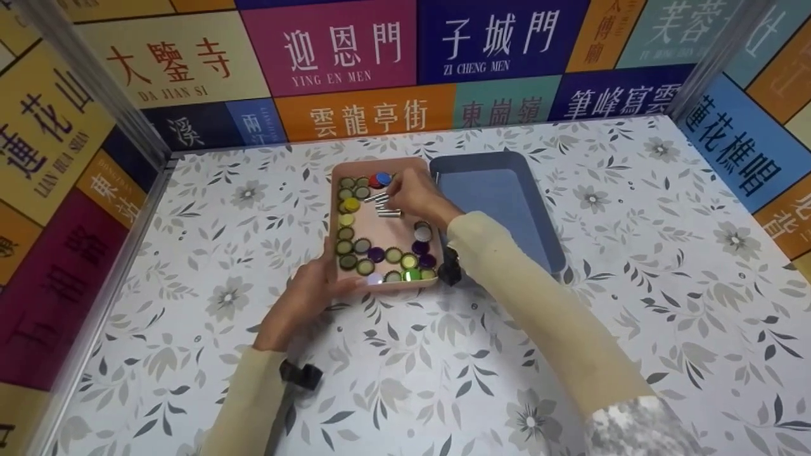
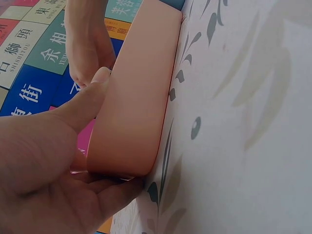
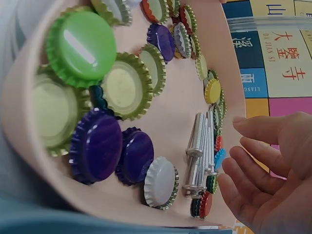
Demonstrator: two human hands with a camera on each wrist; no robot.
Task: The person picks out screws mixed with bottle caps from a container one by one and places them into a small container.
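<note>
A shallow pink tray [image 1: 380,233] holds many bottle caps and several silver bolts [image 1: 389,213]. My left hand [image 1: 308,288] grips the tray's near left corner, thumb along the rim and fingers around the outer wall [image 2: 131,97]. Over the far right part of the tray hovers my right hand [image 1: 415,193]. Its loosely bent fingers are apart with nothing seen between them, beside the bolts [image 3: 199,139] in the right wrist view. Around the bolts lie a green cap [image 3: 80,46], purple caps [image 3: 97,146], a white cap [image 3: 160,181] and a yellow cap [image 3: 212,91].
A blue-grey tray [image 1: 488,202] stands against the pink tray's right side, under my right forearm. Both are on a table with a leaf-patterned cover [image 1: 405,380]. Panels with coloured lettering [image 1: 342,50] rise behind and on both sides.
</note>
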